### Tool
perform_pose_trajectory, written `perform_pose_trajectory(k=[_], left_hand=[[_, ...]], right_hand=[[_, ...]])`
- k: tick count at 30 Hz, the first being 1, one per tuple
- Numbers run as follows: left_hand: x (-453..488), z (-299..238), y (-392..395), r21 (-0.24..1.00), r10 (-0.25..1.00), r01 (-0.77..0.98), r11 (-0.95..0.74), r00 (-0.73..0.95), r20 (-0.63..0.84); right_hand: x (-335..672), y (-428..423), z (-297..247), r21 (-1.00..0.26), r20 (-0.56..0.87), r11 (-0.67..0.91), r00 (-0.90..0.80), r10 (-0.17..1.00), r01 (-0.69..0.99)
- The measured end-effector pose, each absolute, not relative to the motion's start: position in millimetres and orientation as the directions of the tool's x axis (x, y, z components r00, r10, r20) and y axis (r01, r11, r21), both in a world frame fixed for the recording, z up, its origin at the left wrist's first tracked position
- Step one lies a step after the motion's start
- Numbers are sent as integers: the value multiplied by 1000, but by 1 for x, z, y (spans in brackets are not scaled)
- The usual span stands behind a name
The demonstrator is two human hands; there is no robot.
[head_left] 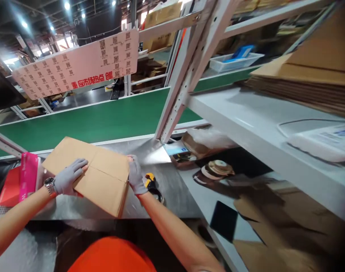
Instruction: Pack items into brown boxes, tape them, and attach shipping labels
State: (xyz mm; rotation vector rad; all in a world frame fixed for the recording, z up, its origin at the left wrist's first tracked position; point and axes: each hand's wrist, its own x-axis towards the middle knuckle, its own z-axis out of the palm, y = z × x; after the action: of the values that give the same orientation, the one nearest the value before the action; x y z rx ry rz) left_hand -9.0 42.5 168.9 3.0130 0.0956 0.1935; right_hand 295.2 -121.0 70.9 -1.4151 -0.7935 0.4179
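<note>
Both hands wear grey gloves and press on a cardboard box [94, 175] that lies left of the frame's centre on the shiny metal worktop [172, 189]. The left hand [68, 176] lies flat with fingers spread on the box's top flaps, a wristwatch [50, 185] on its wrist. The right hand [135, 175] is pressed against the box's right edge, fingers upright along the side; neither hand closes around anything. The flaps are shut, meeting in a seam across the top.

Just right of the right hand, touching the worktop, lies a yellow and black tool [152, 183], partly hidden by the wrist. At the left edge of the frame stands a pink and red package [23, 179], near the left wrist. Beyond the box a green conveyor belt [104, 117] runs across the middle of the frame. Above it, upper left, hangs a pink board with printed codes [79, 64]. A white shelf frame [186, 71] rises at the centre; its shelf on the right carries a stack of flat cardboard [308, 79]. Under the shelf, right of centre, lie rolls of tape [216, 170].
</note>
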Motion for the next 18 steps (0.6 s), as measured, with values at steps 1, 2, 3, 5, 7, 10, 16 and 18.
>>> perform_pose_trajectory(k=[1,2,3,5,7,10,16,18], left_hand=[[-9,169,43,125,71,56,-991,990,124],[-9,170,43,124,63,47,-991,990,128],[-9,170,43,122,54,38,-992,990,132],[-8,170,43,125,48,32,-992,990,134],[-6,167,44,140,56,37,-989,989,137],[-1,161,44,171,61,36,-985,987,148],[9,157,43,200,63,28,-979,984,168],[11,156,43,198,80,45,-979,981,174]], right_hand=[[298,-122,72,-971,239,150,674,699,188],[302,-124,71,-971,240,163,666,707,176],[306,-128,67,-968,249,179,660,708,173],[313,-144,50,-959,282,184,667,689,216],[316,-165,16,-960,245,54,729,640,275],[316,-200,-53,-808,62,-443,804,591,388],[309,-226,-130,-439,114,-629,734,670,642],[303,-225,-119,-416,152,-647,751,643,639]])
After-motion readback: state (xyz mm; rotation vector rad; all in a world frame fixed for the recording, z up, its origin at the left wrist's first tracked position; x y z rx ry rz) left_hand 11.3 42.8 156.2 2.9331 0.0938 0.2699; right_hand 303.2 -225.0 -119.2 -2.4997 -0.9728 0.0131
